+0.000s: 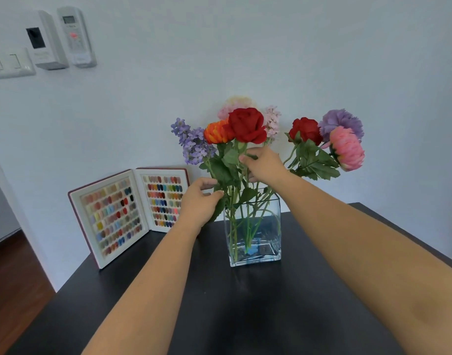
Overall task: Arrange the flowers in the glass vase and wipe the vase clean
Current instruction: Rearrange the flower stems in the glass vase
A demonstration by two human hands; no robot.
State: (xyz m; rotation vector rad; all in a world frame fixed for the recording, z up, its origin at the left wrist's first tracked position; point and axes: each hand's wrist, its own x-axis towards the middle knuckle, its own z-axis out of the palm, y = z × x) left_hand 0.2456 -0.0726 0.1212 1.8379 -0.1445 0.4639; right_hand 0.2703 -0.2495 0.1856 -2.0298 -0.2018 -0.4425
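both hands (200, 198) pinch stems in square glass vase (254, 234).

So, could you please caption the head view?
Both hands adjust flower stems in a square glass vase.

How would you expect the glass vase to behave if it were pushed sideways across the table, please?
The glass vase would probably slide rather than roll, given its square, flat base on the smooth dark table. It may tip, since tall flowers lean out well above its rim. Being glass, it is likely fragile.
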